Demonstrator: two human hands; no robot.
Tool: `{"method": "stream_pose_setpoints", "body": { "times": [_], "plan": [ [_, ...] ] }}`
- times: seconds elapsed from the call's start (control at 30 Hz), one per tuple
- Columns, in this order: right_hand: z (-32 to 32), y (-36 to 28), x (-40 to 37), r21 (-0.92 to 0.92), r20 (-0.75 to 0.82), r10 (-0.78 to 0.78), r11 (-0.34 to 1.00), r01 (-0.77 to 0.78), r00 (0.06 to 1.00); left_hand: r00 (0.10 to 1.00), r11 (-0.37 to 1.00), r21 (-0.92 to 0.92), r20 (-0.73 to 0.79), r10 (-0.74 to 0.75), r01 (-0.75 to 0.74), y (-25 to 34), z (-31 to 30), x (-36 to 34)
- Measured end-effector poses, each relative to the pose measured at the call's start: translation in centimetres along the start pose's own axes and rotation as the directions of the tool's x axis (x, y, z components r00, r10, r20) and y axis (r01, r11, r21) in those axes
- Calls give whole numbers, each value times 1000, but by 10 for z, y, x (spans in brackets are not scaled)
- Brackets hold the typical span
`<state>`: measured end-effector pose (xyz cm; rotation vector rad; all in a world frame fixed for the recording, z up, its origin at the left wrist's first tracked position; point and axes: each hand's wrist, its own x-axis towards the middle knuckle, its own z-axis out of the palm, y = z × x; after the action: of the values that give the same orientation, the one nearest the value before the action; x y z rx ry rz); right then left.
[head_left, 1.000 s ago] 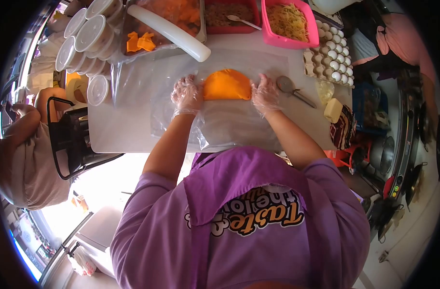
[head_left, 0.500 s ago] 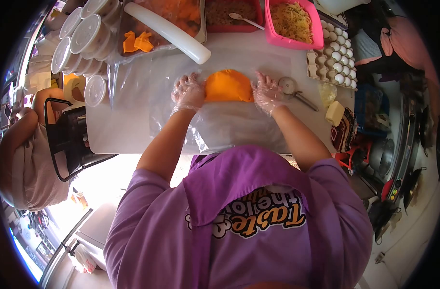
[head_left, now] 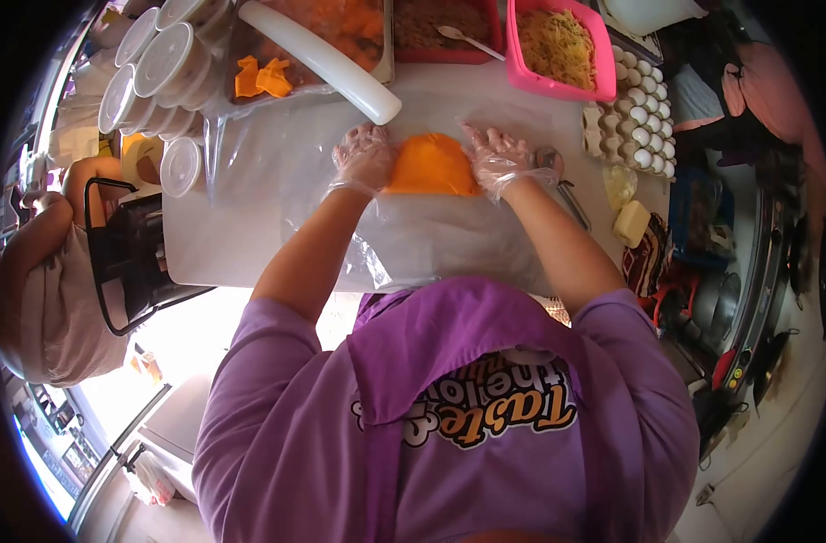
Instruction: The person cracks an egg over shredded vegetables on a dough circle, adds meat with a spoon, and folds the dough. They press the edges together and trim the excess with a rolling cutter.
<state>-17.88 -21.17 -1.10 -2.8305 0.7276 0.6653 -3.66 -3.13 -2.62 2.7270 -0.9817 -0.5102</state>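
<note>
A folded, half-moon piece of orange dough (head_left: 434,165) lies on a clear plastic sheet (head_left: 431,237) in front of me, its straight side towards me. My left hand (head_left: 364,156), in a clear plastic glove, rests at the dough's left edge with its fingers pointing away from me. On the opposite edge is my right hand (head_left: 501,157), gloved the same way, fingers spread and pressed down by the dough. Neither hand grips anything that I can see. Just right of my right hand lies a pizza cutter (head_left: 571,204), its wheel partly hidden.
A white rolling pin (head_left: 327,63) lies across a tray of orange dough (head_left: 386,45). Behind stand a pink tub (head_left: 609,86) of shredded filling and a red container with a spoon (head_left: 463,39). Eggs in a carton (head_left: 596,136) sit right, stacked lidded tubs (head_left: 164,63) left. Another person sits at far left.
My right hand has moved left and slightly away from me, up against the dough's right side. My left hand has shifted slightly up and right, its fingers straighter.
</note>
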Motion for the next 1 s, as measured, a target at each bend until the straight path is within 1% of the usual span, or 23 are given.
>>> {"method": "stream_pose_setpoints", "body": {
  "times": [0.07,0.1,0.13,0.17,0.2,0.23,0.27,0.3,0.33,0.37,0.47,0.5,0.53,0.57,0.6,0.63,0.67,0.7,0.73,0.77,0.9,0.97,1.0],
  "plan": [
    [-3,8,7,158,38,-11,987,5,999,1000,1000,-19,9,4,-4,-4,1,11],
    [-4,10,12,157,34,-7,988,2,999,999,995,-84,21,-49,51,-6,1,18],
    [-7,7,15,205,39,14,978,-22,999,994,983,-150,41,-104,109,-4,-3,19],
    [-8,4,14,252,50,34,967,-46,998,993,982,-152,48,-106,112,-1,-5,14],
    [-8,0,11,250,57,33,967,-46,998,998,995,-90,51,-37,42,2,-8,10],
    [-12,-5,10,185,43,12,983,-19,999,998,999,-28,52,32,-30,5,-13,7],
    [-16,-8,10,120,26,-11,993,8,1000,998,999,-28,49,29,-28,3,-9,9],
    [-17,-9,12,120,25,-14,993,10,1000,1000,999,-42,5,25,-25,0,-3,10],
    [-16,-9,15,47,53,-54,998,51,997,999,998,-55,-37,21,-23,-1,1,9],
    [-14,-9,16,-27,82,-91,995,93,993,999,998,-55,-37,21,-23,-1,5,10],
    [-11,-9,18,-53,27,-97,994,99,995,998,1000,-15,-59,15,-16,-4,11,17],
    [-11,-6,24,-55,21,-100,993,101,995,1000,1000,-23,-23,10,-10,-6,11,23],
    [-14,-1,31,91,5,-99,991,98,995,1000,999,-32,16,5,-5,-5,6,26],
    [-12,2,35,237,-5,-94,967,93,996,1000,999,-32,16,5,-4,-3,3,29],
    [-8,2,38,237,0,-95,967,92,996,998,992,-128,69,-14,23,-2,0,32],
    [-18,-7,35,215,13,-64,975,59,998,992,974,-221,125,-28,56,2,-6,31],
    [-23,-14,35,191,20,-33,981,28,999,992,973,-222,126,-30,57,11,-10,27],
    [-26,-18,36,189,17,-34,981,30,999,995,990,-132,86,-40,52,21,-14,23],
    [-28,-21,38,110,27,-64,992,60,998,998,998,-40,45,-49,50,26,-16,21],
    [-28,-23,38,32,43,-91,995,90,995,998,998,-40,44,-50,52,24,-16,23],
    [-32,-29,36,-3,48,-80,997,80,996,997,996,-86,75,-26,33,20,-12,25],
    [-39,-32,36,-56,124,-115,991,123,986,997,994,-100,74,-33,41,20,-11,26],
    [-42,-33,35,-57,125,-115,991,123,986,996,994,-97,79,-41,49,21,-10,27]
  ]
}}
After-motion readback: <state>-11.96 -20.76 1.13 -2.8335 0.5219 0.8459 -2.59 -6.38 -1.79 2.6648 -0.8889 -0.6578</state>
